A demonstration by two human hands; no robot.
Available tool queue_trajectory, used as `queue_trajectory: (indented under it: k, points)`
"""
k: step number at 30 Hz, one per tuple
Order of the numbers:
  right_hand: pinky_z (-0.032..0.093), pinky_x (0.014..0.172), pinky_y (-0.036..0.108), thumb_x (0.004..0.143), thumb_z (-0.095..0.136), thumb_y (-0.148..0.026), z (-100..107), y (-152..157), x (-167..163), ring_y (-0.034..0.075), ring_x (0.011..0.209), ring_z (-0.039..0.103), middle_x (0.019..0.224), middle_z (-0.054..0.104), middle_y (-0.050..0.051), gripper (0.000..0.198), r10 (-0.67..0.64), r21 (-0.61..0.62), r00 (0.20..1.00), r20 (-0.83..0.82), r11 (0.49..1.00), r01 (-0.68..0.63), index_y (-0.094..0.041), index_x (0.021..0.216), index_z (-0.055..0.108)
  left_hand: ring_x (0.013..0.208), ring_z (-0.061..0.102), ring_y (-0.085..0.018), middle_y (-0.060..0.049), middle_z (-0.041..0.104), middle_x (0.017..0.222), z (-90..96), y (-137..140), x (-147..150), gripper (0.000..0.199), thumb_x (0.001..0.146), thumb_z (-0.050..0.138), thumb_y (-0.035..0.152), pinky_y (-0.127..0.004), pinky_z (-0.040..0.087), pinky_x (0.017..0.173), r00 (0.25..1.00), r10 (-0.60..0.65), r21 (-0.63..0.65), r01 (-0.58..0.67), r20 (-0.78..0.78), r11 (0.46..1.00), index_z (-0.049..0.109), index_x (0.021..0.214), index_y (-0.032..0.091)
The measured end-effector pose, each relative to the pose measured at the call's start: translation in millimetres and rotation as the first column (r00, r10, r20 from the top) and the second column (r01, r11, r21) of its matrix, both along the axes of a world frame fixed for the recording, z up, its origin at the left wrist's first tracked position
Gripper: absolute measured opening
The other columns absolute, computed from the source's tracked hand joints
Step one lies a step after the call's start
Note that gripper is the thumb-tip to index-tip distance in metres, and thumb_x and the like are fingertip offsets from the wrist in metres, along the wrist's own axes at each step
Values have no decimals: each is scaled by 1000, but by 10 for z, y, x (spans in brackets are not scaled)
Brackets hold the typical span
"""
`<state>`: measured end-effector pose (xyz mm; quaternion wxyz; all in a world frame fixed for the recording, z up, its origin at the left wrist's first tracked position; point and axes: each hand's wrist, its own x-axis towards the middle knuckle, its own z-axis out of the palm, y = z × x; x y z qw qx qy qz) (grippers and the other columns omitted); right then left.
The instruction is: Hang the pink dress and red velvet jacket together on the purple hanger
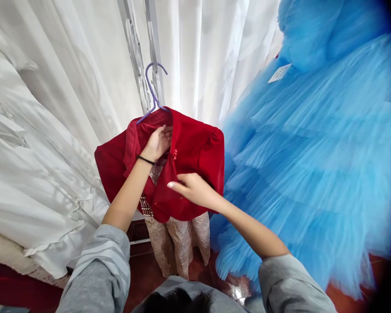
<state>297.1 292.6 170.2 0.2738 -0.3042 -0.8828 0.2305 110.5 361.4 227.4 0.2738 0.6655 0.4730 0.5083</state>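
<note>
A short red jacket (195, 139) with a knotted button at its front hangs on a purple hanger (154, 93). My left hand (159, 141) reaches inside the jacket's neck opening, palm toward the front panel, fingers stretched and partly behind its edge. Across the outside of that front panel lies my right hand (195, 189), thumb pointing left and fingers loosely extended against the cloth. Under the jacket a pale, shiny patterned garment (176, 243) hangs down, with beaded trim (146, 211) at its left side.
A metal rack (138, 56) rises behind the hanger, before white curtains (195, 52). A layered blue tulle gown (322, 165) with a white tag (279, 73) fills the right. White garments (35, 174) hang at left, above a dark red cloth (19, 287).
</note>
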Motion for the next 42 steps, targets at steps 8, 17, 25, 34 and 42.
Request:
queue_trajectory:
  k: [8,17,25,34,42]
  points:
    - [46,73,40,84,60,-36,-324,883,883,29,84,61,86,68,14,14,-621,115,735,-271,737,666,-23,79,58,95,66,-26,-7,69,92,58,-564,368,25,81,66,42,-37,54,83,931,294,244,-240,-216,940,58,85,19]
    - [36,64,37,91,44,-18,-129,1035,949,28,69,64,79,68,19,20,-804,367,594,2,554,748,-20,81,62,75,65,-22,-6,64,72,284,-439,378,23,89,58,25,-35,51,73,799,403,256,-318,-446,913,54,68,17]
    - [41,70,36,96,43,-30,406,274,377,28,81,69,92,74,13,25,-632,456,722,-283,573,681,-18,96,65,80,66,-17,-4,69,85,166,-1293,-923,22,92,52,37,-31,51,79,575,818,630,-628,-19,456,66,89,20]
    - [43,70,31,97,47,-47,679,62,-1343,28,87,65,93,66,19,38,-196,392,978,-66,897,206,-12,104,59,81,59,-16,-3,62,86,-736,-1479,-1454,37,91,45,54,-24,47,71,648,760,339,-704,-53,624,56,91,19]
    - [44,78,30,98,44,-26,1081,552,-1148,16,77,52,73,51,2,23,62,331,934,-352,942,62,-17,78,51,68,45,-13,2,44,71,-494,-1459,-1398,35,96,42,52,-25,39,67,464,867,554,-777,184,299,48,83,20]
